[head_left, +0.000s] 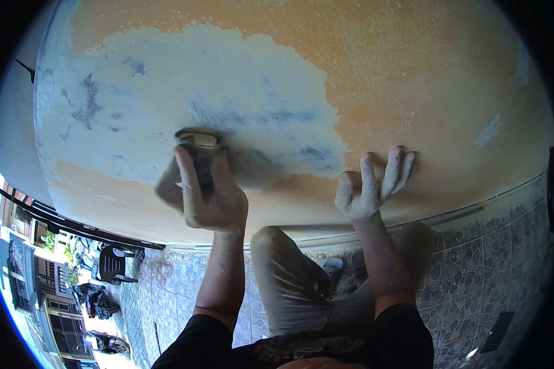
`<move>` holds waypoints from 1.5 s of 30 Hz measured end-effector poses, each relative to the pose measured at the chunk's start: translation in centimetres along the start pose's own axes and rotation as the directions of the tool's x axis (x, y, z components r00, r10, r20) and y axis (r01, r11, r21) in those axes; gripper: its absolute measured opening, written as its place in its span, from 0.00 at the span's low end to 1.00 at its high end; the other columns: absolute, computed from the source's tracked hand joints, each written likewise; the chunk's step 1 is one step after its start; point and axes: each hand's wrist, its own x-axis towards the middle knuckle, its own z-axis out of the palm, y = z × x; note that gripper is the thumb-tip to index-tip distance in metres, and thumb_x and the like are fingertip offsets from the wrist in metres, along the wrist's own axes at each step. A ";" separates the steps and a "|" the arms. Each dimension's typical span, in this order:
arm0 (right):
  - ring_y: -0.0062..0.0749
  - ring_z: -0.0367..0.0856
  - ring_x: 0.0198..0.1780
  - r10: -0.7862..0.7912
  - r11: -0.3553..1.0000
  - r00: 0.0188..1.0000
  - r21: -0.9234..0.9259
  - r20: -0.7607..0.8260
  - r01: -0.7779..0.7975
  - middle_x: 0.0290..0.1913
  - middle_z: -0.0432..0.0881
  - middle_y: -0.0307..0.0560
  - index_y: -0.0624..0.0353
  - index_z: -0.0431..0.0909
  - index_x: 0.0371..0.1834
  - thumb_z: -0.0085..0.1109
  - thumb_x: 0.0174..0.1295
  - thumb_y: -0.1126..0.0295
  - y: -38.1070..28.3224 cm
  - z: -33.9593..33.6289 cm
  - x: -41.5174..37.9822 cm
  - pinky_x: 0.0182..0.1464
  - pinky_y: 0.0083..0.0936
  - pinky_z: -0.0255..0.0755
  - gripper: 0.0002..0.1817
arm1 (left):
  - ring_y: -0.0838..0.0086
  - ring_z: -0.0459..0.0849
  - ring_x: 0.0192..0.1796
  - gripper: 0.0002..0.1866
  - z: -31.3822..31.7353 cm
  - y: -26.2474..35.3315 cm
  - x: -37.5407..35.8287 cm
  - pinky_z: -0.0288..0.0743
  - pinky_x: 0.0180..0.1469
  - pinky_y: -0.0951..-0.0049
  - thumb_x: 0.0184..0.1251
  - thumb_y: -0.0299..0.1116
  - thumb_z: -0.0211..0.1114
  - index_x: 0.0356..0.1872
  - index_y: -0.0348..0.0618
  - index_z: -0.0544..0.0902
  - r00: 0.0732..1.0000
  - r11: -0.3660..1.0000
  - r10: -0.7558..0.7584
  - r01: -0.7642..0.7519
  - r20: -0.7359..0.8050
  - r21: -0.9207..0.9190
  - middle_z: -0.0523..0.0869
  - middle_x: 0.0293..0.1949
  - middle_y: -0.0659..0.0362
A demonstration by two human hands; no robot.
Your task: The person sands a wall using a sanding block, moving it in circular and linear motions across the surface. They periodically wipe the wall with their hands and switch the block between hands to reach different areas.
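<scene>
My left hand (pixel 212 197) is wrapped round a dark sanding block (pixel 200 140) with a pale tan piece along its upper edge. The block lies against a curved body panel (pixel 400 74), within a large pale patch of filler (pixel 228 74) marked by grey smudges. Orange-tan paint or primer surrounds that patch. Fingers spread, my right hand (pixel 372 184) rests its tips on the orange part, just right of the patch's edge. Whitish dust coats both hands.
My bent knees (pixel 283 264) are close under the panel's lower edge. Stone-patterned tiles (pixel 461 277) cover the ground. At the lower left stand a dark plastic chair (pixel 114 264) and motorbikes (pixel 98 301). A dark flat piece (pixel 497 332) lies at the lower right.
</scene>
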 end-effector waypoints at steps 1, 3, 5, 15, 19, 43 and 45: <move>0.65 0.46 0.82 -0.034 0.999 0.999 -0.021 0.022 0.034 0.79 0.60 0.61 0.49 0.76 0.69 0.51 0.74 0.50 0.0 -0.2 0.3 0.78 0.66 0.38 0.26 | 0.70 0.78 0.43 0.28 0.1 0.1 0.8 0.77 0.32 0.75 0.60 0.31 0.79 0.62 0.34 0.82 0.998 0.997 -0.049 0.051 -0.040 0.056 0.76 0.51 0.51; 0.67 0.45 0.82 -0.061 0.997 0.997 -0.036 0.040 0.063 0.79 0.58 0.64 0.55 0.73 0.70 0.50 0.75 0.52 -0.1 -0.4 0.4 0.77 0.68 0.41 0.27 | 0.67 0.76 0.49 0.21 0.2 0.4 -1.2 0.72 0.45 0.70 0.63 0.32 0.77 0.56 0.38 0.86 0.965 0.961 0.254 -0.259 0.059 0.098 0.77 0.52 0.53; 0.67 0.45 0.82 -0.045 0.998 0.997 -0.047 0.057 0.048 0.79 0.58 0.64 0.54 0.73 0.71 0.51 0.74 0.52 -0.3 -0.4 0.4 0.77 0.68 0.40 0.27 | 0.69 0.75 0.52 0.19 0.2 -0.1 -5.6 0.66 0.49 0.68 0.58 0.35 0.80 0.52 0.60 0.89 0.873 0.891 0.451 -0.451 0.185 -0.047 0.80 0.55 0.64; 0.65 0.47 0.82 -0.055 0.998 0.997 -0.029 0.051 0.057 0.78 0.60 0.63 0.54 0.75 0.69 0.53 0.73 0.53 0.0 -0.5 0.5 0.78 0.66 0.41 0.26 | 0.62 0.74 0.49 0.25 -0.3 -0.5 -1.2 0.70 0.47 0.65 0.53 0.26 0.81 0.56 0.43 0.87 0.954 0.964 0.262 -0.252 0.149 -0.083 0.80 0.51 0.53; 0.64 0.47 0.82 -0.046 0.999 0.999 -0.021 0.026 0.046 0.78 0.60 0.63 0.55 0.75 0.69 0.52 0.74 0.54 -0.2 -0.2 0.5 0.78 0.65 0.43 0.25 | 0.61 0.74 0.50 0.26 1.4 0.7 0.5 0.71 0.48 0.63 0.53 0.26 0.81 0.57 0.38 0.86 0.997 0.996 0.081 -0.082 -0.019 -0.044 0.80 0.52 0.51; 0.19 0.74 0.47 -0.043 -0.355 0.292 0.258 0.956 -0.899 0.42 0.76 0.38 0.60 0.70 0.57 0.65 0.70 0.70 -9.9 -3.1 3.4 0.51 0.21 0.68 0.18 | 0.71 0.78 0.63 0.39 -7.2 2.8 -3.6 0.74 0.66 0.63 0.80 0.40 0.58 0.83 0.48 0.48 0.386 -0.211 -0.442 0.833 0.810 -0.512 0.76 0.66 0.56; 0.18 0.73 0.47 -0.078 -0.368 0.204 0.162 0.976 -0.916 0.43 0.75 0.37 0.59 0.69 0.57 0.63 0.72 0.68 -9.2 -3.1 3.5 0.51 0.20 0.68 0.16 | 0.70 0.76 0.67 0.37 -7.3 2.8 -4.2 0.71 0.70 0.62 0.81 0.39 0.57 0.83 0.49 0.49 0.376 -0.266 -0.427 0.817 0.823 -0.511 0.74 0.68 0.56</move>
